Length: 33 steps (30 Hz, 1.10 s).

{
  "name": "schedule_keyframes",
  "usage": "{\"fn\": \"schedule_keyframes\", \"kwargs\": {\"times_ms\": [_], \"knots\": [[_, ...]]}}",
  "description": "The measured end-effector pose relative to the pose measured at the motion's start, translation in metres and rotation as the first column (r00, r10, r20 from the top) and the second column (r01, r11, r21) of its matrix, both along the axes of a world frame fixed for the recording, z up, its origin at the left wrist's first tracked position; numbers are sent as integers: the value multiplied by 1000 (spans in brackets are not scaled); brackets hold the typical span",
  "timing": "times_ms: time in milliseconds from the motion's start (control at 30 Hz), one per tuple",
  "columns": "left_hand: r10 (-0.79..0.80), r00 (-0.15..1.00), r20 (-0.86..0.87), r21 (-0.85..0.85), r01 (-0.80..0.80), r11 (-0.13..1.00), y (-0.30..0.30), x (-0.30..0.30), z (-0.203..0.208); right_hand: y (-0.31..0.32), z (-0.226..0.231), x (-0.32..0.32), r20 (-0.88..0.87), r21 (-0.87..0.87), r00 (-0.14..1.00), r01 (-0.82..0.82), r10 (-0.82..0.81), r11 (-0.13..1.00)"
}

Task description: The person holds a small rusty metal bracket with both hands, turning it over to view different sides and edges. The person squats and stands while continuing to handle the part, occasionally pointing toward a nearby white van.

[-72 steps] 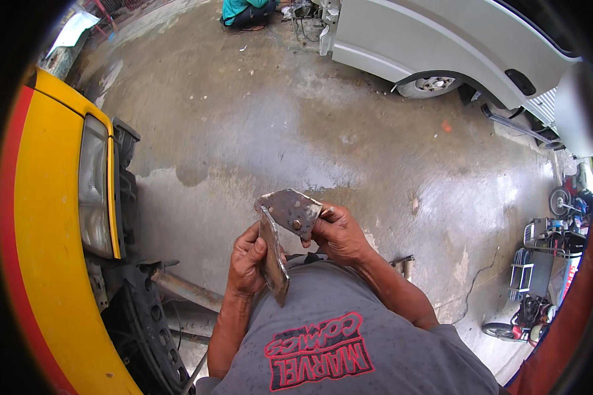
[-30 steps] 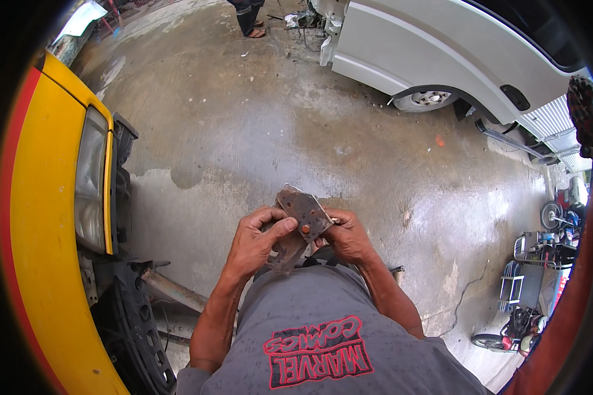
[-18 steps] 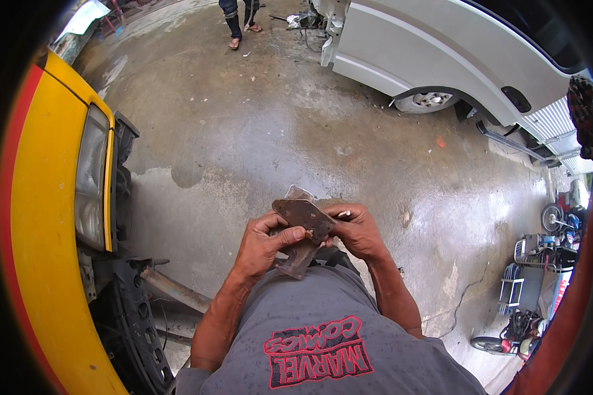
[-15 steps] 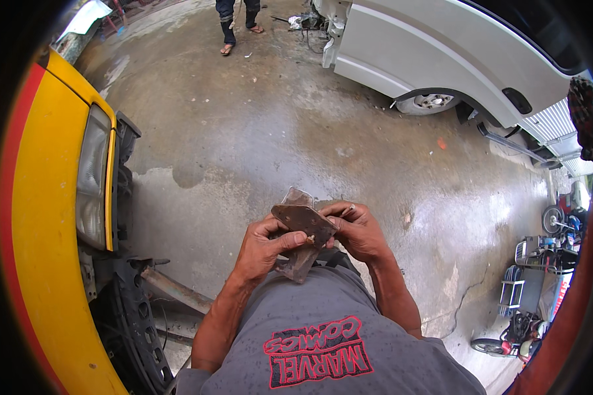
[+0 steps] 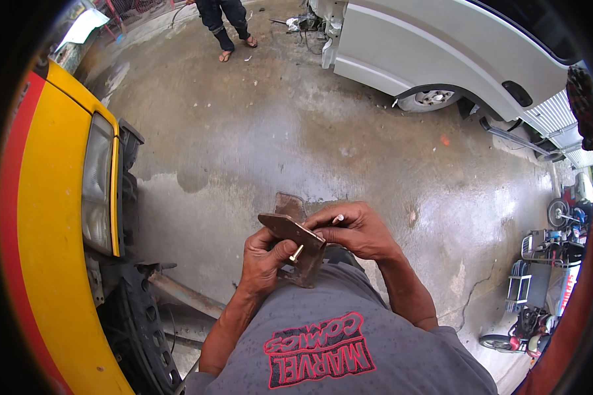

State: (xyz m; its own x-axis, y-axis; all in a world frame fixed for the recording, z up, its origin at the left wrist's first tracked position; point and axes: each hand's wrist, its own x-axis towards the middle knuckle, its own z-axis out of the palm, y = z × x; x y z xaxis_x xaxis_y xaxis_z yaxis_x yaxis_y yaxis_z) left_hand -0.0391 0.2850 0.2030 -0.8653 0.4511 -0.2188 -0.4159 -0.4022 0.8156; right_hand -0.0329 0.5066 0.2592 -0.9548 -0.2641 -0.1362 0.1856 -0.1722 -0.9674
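Head view looks down on both hands in front of the person's grey shirt [image 5: 349,309], above a wet concrete floor [image 5: 257,131]. The left hand [image 5: 262,264] grips a rusty flat plate [image 5: 288,227], its thumb beside a brass-coloured bolt [image 5: 297,253] that sticks out at the plate's near side. The right hand [image 5: 357,232] has its thumb and fingers closed at the plate's right edge, with a small metal rod [image 5: 338,218] held among the fingers. A second rusty piece [image 5: 310,268] shows below and beyond the plate; whether the two are joined cannot be told. To the left stands a yellow vehicle [image 5: 56,197]; a silver van [image 5: 435,49] and another person's legs [image 5: 221,23] appear farther off.
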Motion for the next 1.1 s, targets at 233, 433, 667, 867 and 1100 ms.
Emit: {"fn": "schedule_keyframes", "kwargs": {"times_ms": [233,433,667,867,1100], "knots": [[38,998,46,87,-42,995,2,-14,8,-25,-21,-2,183,-182,962,238,-205,954],[121,993,13,140,-121,983,5,-22,14,-5,-27,-4,-1,-303,809,560,-588,771],[237,933,-270,-163,-287,944,9,-30,1,-39,13,13,-125,503,978,209,-169,839],[184,604,-776,-226,-539,812,1,-26,-24,-54,-3,5,-39,272,962,270,-270,924],[266,651,-711,-226,-569,791,-1,-25,-8,-59,-5,15,226,65,973,42,-56,997]]}}
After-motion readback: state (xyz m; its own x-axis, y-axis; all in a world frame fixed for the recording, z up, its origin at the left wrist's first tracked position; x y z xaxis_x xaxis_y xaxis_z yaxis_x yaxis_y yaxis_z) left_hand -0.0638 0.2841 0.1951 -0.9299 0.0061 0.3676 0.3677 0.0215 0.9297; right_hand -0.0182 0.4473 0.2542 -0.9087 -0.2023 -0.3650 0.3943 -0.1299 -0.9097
